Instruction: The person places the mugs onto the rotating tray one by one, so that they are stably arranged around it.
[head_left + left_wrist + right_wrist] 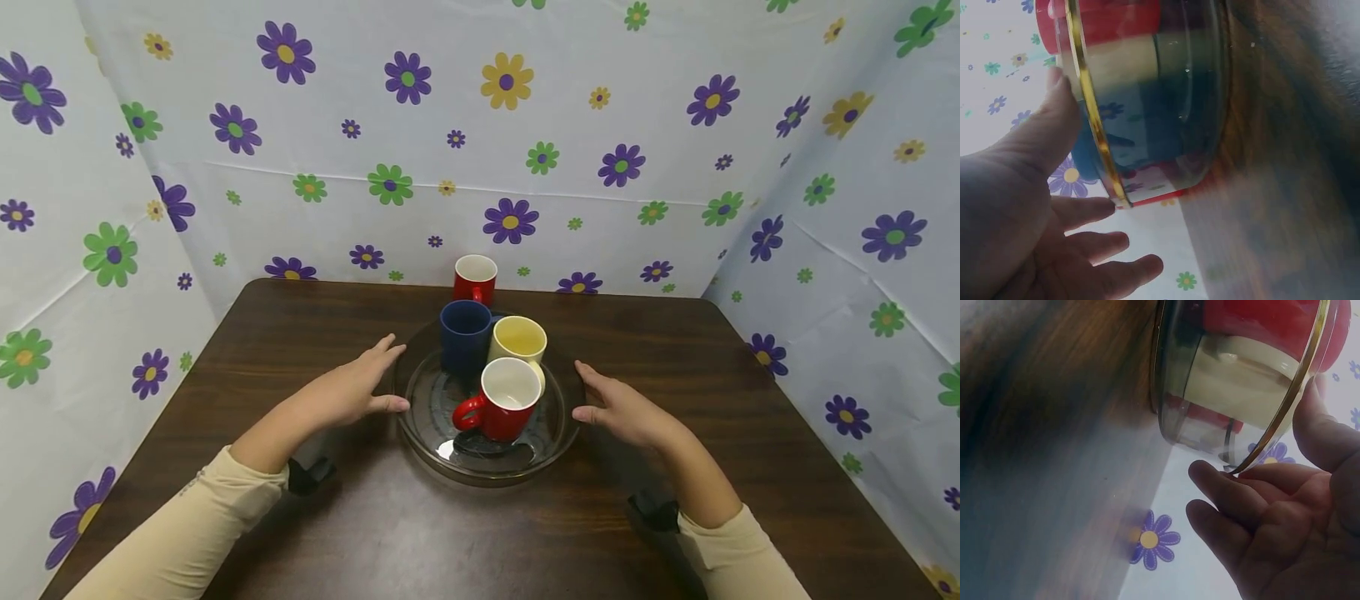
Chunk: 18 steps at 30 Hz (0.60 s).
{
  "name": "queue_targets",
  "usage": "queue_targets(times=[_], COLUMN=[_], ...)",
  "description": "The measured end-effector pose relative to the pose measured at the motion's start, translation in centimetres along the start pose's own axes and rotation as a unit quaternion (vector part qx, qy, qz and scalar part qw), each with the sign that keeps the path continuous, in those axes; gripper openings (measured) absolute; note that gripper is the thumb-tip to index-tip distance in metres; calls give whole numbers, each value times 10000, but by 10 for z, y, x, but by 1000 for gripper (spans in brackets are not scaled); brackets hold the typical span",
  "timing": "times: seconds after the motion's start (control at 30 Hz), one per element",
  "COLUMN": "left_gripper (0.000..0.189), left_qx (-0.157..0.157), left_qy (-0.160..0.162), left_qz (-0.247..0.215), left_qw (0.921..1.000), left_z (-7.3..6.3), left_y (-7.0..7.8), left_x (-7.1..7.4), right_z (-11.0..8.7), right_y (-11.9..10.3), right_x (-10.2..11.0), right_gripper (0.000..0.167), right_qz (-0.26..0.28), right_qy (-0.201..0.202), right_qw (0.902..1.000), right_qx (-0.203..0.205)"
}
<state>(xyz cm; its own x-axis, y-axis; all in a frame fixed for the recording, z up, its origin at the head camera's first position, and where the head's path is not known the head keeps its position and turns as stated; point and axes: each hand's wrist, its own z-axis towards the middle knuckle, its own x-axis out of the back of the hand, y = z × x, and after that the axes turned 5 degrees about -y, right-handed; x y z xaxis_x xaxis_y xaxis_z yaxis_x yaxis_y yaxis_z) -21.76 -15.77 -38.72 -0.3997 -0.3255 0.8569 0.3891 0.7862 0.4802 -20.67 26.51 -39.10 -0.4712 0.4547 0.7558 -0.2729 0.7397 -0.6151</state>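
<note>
A clear glass bowl [429, 410] with a gold rim [1092, 115] stands on the table. Inside it are a blue mug [465, 337], a yellow mug [519, 335] and, nearest the front, a red mug [508, 412] with a white inside, its handle pointing left. My left hand [348, 390] is at the bowl's left side, thumb and fingers spread along the rim. On the opposite side my right hand [622, 410] does the same, its fingertips [1210, 475] close by the rim. Neither hand curls round the glass.
Behind the bowl stands another red mug [474, 287], partly hidden by the blue one. The dark wooden table [360, 525] is bordered at the back and both sides by white flower-printed cloth [337, 92].
</note>
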Motion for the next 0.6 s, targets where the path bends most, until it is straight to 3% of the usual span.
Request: queue_targets(times=[0.2, 0.6], left_gripper=[81, 68], left_qx=[-58, -223], left_qy=[110, 140], left_qz=[522, 721], left_qw=[9986, 9971], left_z=[-3, -6], left_y=[4, 4], left_x=[6, 10], right_z=[5, 17], right_y=[4, 23], right_x=[4, 14], right_gripper=[81, 79], right_qz=[69, 358], right_qy=[-98, -356], right_qw=[9999, 9986], right_qx=[-16, 138])
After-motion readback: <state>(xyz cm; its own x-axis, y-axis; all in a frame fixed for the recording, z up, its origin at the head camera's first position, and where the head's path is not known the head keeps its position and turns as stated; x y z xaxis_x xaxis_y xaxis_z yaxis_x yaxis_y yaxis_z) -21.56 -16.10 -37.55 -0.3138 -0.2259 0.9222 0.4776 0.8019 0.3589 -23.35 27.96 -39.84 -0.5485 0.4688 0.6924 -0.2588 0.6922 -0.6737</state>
